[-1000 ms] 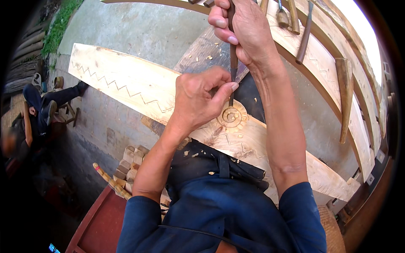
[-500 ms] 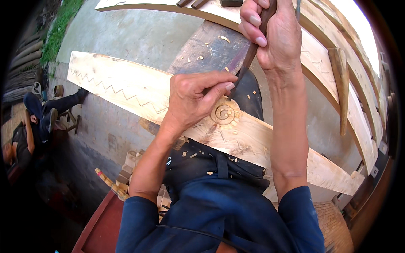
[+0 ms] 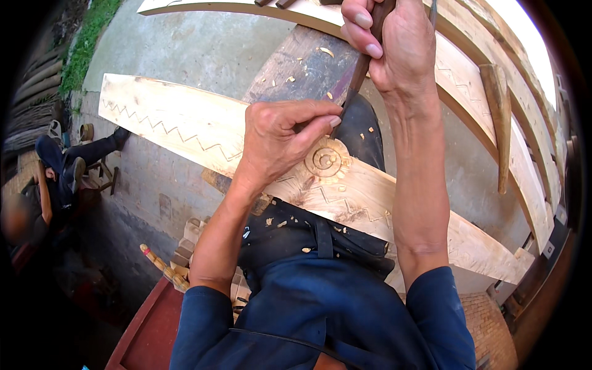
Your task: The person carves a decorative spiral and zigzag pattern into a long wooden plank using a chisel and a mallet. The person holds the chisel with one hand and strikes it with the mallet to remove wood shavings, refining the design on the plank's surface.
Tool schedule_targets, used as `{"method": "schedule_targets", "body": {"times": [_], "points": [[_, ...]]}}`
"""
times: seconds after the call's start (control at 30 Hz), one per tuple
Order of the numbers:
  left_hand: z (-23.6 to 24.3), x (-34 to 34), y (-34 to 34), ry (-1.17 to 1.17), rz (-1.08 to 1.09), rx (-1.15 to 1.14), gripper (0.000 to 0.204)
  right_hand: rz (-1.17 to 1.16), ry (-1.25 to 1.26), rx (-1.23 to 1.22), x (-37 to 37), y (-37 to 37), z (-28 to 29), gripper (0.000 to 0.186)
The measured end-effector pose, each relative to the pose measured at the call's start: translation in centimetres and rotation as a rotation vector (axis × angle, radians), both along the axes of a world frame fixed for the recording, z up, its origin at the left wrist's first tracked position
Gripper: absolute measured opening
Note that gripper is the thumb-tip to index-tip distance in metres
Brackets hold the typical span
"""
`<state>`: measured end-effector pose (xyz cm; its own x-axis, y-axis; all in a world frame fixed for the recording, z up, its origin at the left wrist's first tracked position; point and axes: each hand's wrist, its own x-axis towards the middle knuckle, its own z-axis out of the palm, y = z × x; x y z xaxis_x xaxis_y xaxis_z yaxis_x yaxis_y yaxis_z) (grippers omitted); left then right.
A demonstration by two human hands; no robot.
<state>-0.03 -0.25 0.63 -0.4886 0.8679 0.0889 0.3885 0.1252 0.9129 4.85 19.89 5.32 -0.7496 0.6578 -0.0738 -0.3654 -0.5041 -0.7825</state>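
Note:
A long pale wooden board (image 3: 176,98) lies slantwise across my lap, with zigzag lines cut into it and a round flower-like carving (image 3: 325,161) near its middle. My right hand (image 3: 407,58) is wrapped round the dark wooden handle of a long chisel (image 3: 361,75), held slanting down toward the carving. Low on its blade, thumb and forefinger of my left hand (image 3: 271,139) pinch the metal. The cutting tip is mostly hidden behind the left fingertips, by the carving's far edge; whether it touches the wood I cannot tell.
Wood chips are scattered on a plank bench (image 3: 290,65) and my dark apron (image 3: 283,237). A wooden mallet (image 3: 496,123) rests on curved boards (image 3: 521,166) at right. Wood blocks (image 3: 188,240) lie by a red surface (image 3: 145,327). A seated person (image 3: 46,185) is at far left.
Both hands and the chisel have shifted slightly up and to the left. The tip has moved from the carving's rim a little toward the board's far edge.

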Motion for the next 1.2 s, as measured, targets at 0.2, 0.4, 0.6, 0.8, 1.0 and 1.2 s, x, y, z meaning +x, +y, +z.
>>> {"method": "schedule_targets", "body": {"times": [0.2,0.4,0.6,0.8,1.0,1.2], "points": [[0.1,-0.1,0.1,0.038,-0.012,0.018,0.018,-0.032,0.017,0.058,-0.2,-0.3,-0.4,0.057],[0.2,0.0,0.0,0.011,0.004,0.041,0.018,0.003,-0.002,0.044,0.0,-0.6,0.9,0.057],[-0.1,-0.2,0.0,0.013,-0.001,0.049,0.018,-0.017,-0.044,0.034,-0.2,-0.7,0.9,0.058],[-0.1,-0.1,0.0,-0.013,0.009,0.067,0.019,-0.001,0.037,0.043,-0.1,-0.3,0.5,0.058],[-0.1,0.0,0.0,-0.001,0.007,0.048,0.018,-0.03,-0.005,0.042,-0.2,-0.6,0.5,0.058],[0.0,0.0,0.0,-0.002,0.007,0.048,0.018,-0.019,-0.013,0.034,0.0,-0.6,0.9,0.058]]}}
